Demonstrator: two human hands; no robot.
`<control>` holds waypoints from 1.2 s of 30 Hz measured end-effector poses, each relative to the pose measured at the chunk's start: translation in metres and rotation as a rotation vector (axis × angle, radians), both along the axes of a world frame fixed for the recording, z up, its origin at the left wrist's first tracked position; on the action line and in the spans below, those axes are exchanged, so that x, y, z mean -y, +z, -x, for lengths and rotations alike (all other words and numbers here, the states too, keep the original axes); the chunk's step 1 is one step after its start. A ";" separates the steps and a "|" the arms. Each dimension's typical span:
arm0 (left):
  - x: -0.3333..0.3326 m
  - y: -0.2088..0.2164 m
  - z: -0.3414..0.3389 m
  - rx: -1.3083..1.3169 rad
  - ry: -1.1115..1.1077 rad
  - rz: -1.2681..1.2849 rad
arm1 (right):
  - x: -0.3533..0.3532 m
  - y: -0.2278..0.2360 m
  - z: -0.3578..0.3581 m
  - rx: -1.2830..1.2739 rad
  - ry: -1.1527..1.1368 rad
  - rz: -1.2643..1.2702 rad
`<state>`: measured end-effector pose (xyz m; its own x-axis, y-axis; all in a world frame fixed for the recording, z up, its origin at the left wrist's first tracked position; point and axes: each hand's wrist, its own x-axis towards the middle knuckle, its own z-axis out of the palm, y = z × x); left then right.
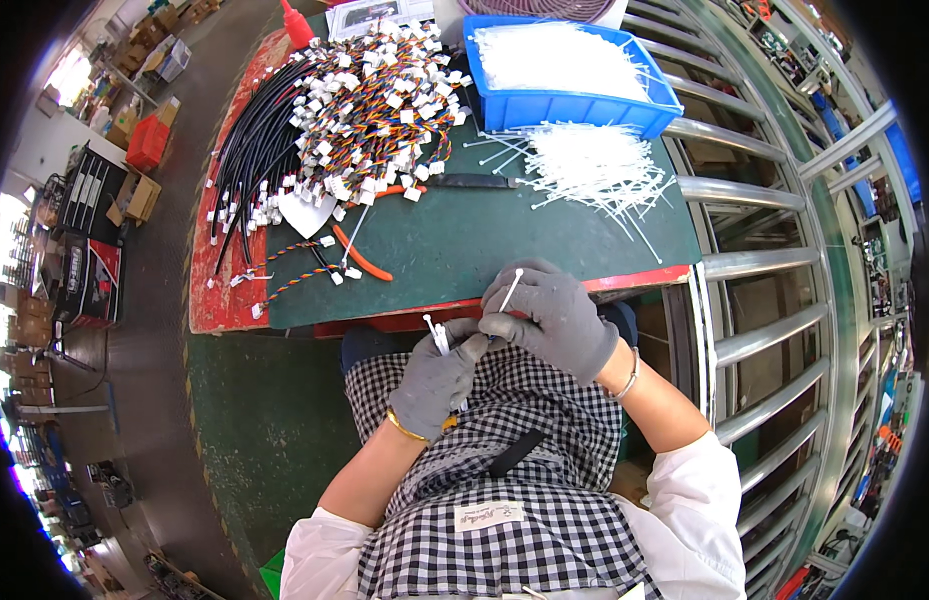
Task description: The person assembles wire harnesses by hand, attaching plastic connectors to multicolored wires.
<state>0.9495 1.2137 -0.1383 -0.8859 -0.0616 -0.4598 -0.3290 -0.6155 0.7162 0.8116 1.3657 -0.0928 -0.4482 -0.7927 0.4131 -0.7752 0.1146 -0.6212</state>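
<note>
Thumb and fingers of the right grip (550, 315) are pressed together, pinching a white cable tie (511, 290) that slants up with its head end topmost. Just beside it, the left grip (430, 375) is curled around a few white ties (441, 340), their heads poking out above the fingers. Both wear grey gloves and meet at the thumbs; what lies between the fingertips is mostly hidden, so I cannot tell whether anything else is caught there.

Directly under the two grips spreads a checked apron (575, 430). Ahead of them begins the green worktop (465, 245), edged in red. Ahead and left of the left grip lie an orange handle (368, 262) and, further left, loose twisted wires (301, 282) with white connectors. Ahead and right of the right grip sits a heap of ties (600, 170), and behind that heap a blue bin (575, 112) full of more. Well ahead of the left grip rises a pile of wire harnesses (385, 100), with black cables (260, 130) along its left side and a red bottle (298, 28) behind. Right of the worktop runs a roller conveyor (755, 265).
</note>
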 end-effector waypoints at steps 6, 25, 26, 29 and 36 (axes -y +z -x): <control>-0.003 -0.003 0.002 -0.038 -0.002 -0.013 | 0.006 -0.016 0.000 -0.031 -0.011 0.005; -0.002 0.021 0.012 -0.043 0.053 0.036 | 0.001 0.001 0.006 0.211 0.003 -0.044; -0.003 0.021 0.012 -0.043 0.053 0.037 | 0.000 0.000 0.007 0.176 -0.026 -0.060; -0.003 0.017 0.009 -0.037 0.031 0.011 | 0.003 -0.008 0.006 0.207 0.006 -0.026; -0.007 0.028 0.014 -0.009 -0.064 0.053 | -0.005 -0.003 0.008 0.067 0.035 -0.067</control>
